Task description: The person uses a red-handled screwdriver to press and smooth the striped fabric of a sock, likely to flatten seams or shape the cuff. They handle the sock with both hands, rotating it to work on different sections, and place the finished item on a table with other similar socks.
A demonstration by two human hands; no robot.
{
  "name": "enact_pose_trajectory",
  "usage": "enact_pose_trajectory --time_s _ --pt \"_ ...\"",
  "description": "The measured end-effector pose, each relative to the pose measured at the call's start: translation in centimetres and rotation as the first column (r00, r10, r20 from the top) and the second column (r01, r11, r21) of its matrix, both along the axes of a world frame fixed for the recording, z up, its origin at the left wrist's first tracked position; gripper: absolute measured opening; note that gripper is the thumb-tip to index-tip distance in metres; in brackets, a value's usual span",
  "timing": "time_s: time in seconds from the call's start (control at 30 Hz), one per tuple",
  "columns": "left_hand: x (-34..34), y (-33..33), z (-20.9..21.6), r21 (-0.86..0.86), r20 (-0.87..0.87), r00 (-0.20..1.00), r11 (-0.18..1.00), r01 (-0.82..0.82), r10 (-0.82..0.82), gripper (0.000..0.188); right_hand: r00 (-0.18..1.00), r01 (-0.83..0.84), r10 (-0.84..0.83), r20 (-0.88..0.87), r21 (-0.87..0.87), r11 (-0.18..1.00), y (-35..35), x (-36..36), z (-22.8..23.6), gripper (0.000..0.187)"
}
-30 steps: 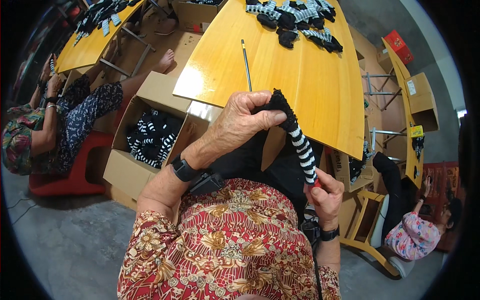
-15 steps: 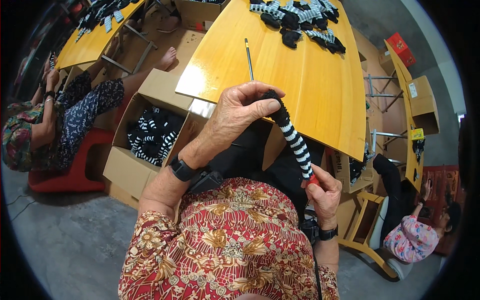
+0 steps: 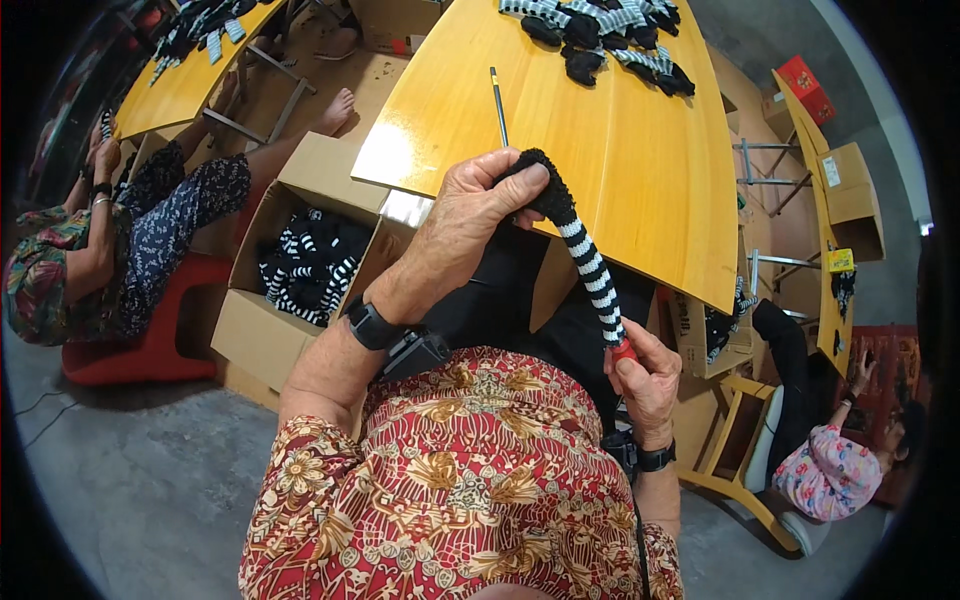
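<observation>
A slim knitted tube (image 3: 593, 272), striped black and white with a fuzzy black upper end, stretches slantwise between my hands over the near table edge. My left hand (image 3: 487, 195) pinches the black end between thumb and fingers. Lower down and to the right, my right hand (image 3: 645, 375) grips the other end, where something red (image 3: 623, 350) shows at the fingertips. Whether the red part belongs to the tube or is a separate piece, I cannot tell.
On the yellow table (image 3: 620, 170) lie a thin dark rod (image 3: 498, 105) and a pile of black and striped knitted pieces (image 3: 600, 35). An open carton (image 3: 262, 335) of similar pieces stands at left. Co-workers sit left and right, one beside a wooden chair (image 3: 735, 440).
My left hand has shifted slightly left and down along with the black end, exposing more of it. My right hand keeps its grip with barely any movement.
</observation>
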State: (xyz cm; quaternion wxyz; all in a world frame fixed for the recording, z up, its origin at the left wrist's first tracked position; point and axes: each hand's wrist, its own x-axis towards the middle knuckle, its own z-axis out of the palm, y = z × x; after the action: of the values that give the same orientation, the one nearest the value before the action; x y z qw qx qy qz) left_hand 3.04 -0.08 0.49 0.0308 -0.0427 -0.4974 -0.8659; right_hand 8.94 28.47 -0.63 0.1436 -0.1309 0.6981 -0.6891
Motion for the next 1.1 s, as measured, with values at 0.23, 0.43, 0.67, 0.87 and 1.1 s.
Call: enact_pose_trajectory --time_s 0.23,0.43,0.67,0.87,1.1 --pt "-0.1 -0.2 0.3 0.041 0.057 0.997 0.997 -0.059 0.056 0.017 0.99 -0.135 0.135 0.031 0.004 0.991 0.2 -0.9 0.4 0.043" --pt "-1.0 -1.9 -1.0 0.072 0.032 0.996 0.994 -0.084 0.082 0.015 0.987 -0.146 0.146 0.071 -0.009 0.989 0.1 -0.9 -0.2 0.041" --pt "-0.4 -1.8 -0.6 -0.045 0.066 0.997 0.998 0.033 -0.03 0.022 0.997 -0.067 0.066 0.026 0.027 0.997 -0.1 -1.3 -0.7 0.04" --pt "-0.1 -1.3 0.3 -0.101 0.13 0.991 0.995 0.018 -0.004 0.019 0.997 -0.069 0.071 -0.012 0.129 0.989 0.8 -1.1 -0.7 0.039" --pt "-0.7 -1.3 0.5 -0.102 0.086 0.99 0.988 0.12 -0.111 0.028 0.994 0.001 0.012 -0.108 0.12 0.993 1.3 -0.6 -1.0 0.04"
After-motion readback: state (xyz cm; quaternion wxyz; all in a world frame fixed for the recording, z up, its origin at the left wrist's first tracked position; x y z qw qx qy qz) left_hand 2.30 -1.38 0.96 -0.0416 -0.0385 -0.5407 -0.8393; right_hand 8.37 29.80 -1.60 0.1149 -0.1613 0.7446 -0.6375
